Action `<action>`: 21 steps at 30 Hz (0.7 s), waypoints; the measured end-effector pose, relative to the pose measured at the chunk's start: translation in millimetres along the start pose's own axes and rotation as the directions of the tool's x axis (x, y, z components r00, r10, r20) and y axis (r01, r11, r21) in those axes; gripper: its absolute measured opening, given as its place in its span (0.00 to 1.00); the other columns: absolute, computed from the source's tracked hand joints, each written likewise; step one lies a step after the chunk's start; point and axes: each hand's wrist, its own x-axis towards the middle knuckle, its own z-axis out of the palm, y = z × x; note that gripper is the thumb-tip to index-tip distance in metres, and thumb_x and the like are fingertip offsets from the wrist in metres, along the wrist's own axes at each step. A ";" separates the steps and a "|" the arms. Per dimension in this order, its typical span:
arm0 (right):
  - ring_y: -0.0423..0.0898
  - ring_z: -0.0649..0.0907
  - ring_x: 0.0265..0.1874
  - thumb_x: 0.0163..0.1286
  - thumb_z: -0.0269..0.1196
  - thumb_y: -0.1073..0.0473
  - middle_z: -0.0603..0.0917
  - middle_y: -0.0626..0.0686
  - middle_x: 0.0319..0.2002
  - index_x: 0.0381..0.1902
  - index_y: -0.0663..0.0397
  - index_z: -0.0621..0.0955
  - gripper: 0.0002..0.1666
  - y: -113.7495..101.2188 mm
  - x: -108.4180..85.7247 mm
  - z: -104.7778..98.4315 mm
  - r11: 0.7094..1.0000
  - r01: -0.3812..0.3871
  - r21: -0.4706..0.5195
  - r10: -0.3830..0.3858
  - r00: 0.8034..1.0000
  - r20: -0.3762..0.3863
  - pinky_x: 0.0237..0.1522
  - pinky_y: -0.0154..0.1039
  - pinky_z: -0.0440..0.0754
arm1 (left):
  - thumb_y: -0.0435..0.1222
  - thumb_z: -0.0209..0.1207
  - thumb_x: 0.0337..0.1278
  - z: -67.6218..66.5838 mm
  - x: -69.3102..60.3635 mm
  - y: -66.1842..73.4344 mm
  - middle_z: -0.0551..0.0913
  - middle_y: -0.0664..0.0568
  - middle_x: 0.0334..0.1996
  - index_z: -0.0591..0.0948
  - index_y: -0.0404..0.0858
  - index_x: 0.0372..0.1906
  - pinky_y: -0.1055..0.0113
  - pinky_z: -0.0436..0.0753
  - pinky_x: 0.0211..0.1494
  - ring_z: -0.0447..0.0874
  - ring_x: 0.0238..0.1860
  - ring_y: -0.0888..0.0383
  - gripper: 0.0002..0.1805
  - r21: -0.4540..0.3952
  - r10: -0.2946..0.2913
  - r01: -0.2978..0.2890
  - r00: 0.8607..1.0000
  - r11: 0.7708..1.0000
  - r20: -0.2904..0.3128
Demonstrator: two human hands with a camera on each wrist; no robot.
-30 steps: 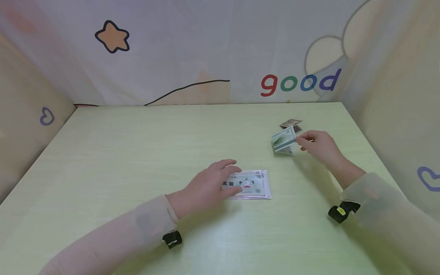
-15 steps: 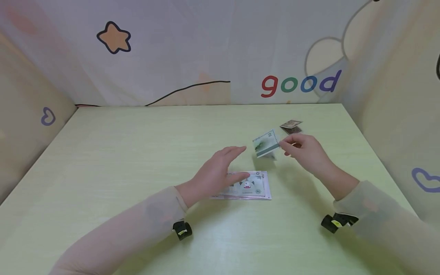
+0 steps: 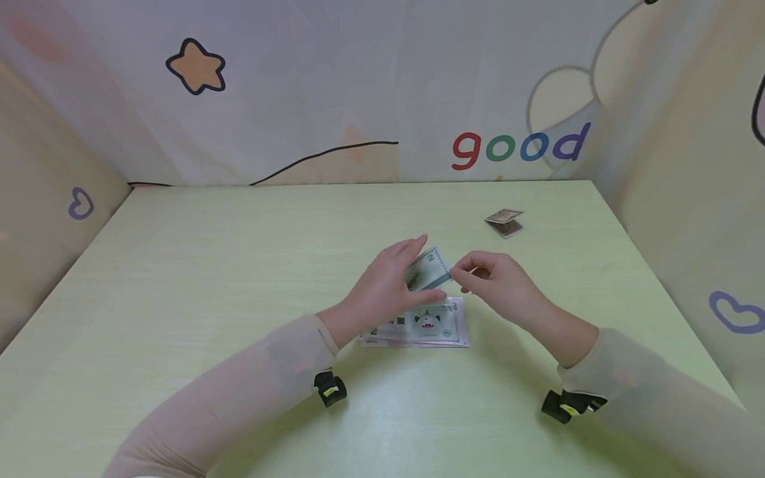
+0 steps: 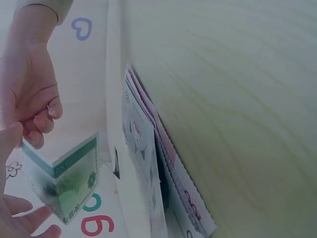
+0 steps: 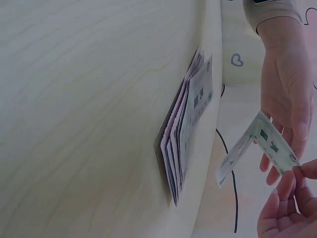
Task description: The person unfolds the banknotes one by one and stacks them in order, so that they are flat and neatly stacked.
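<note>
A small green banknote [image 3: 427,271], folded in the middle, hangs in the air above the table. My right hand [image 3: 501,287] pinches one end of it between thumb and fingertips. Around the other side is my left hand [image 3: 382,284], its thumb and fingers spread apart; whether they touch the note I cannot make out. In the right wrist view the two halves of the banknote [image 5: 277,148] stand apart like a tent. Below lies a stack of banknotes [image 3: 427,324], a pale green one on top and pinkish ones under it, partly covered by my left hand in the head view.
A brown folded banknote [image 3: 505,223] sits half open towards the back right of the pale green table [image 3: 251,252]. Printed cloth walls [image 3: 311,79] enclose the table at the back and sides.
My right hand has carried the green banknote leftward and a little nearer, away from the brown one. My left hand has risen slightly off the stack towards it, showing more of the stack.
</note>
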 end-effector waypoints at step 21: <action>0.54 0.65 0.63 0.56 0.70 0.49 0.66 0.55 0.65 0.68 0.55 0.63 0.46 11.1 7.7 15.1 0.942 0.282 -0.182 -0.235 0.941 0.243 0.61 0.56 0.64 | 0.40 0.67 0.50 1.5 -4.9 -14.2 0.71 0.54 0.61 0.62 0.40 0.69 0.62 0.70 0.59 0.70 0.56 0.61 0.41 -0.255 0.100 -0.113 0.993 0.960 -0.066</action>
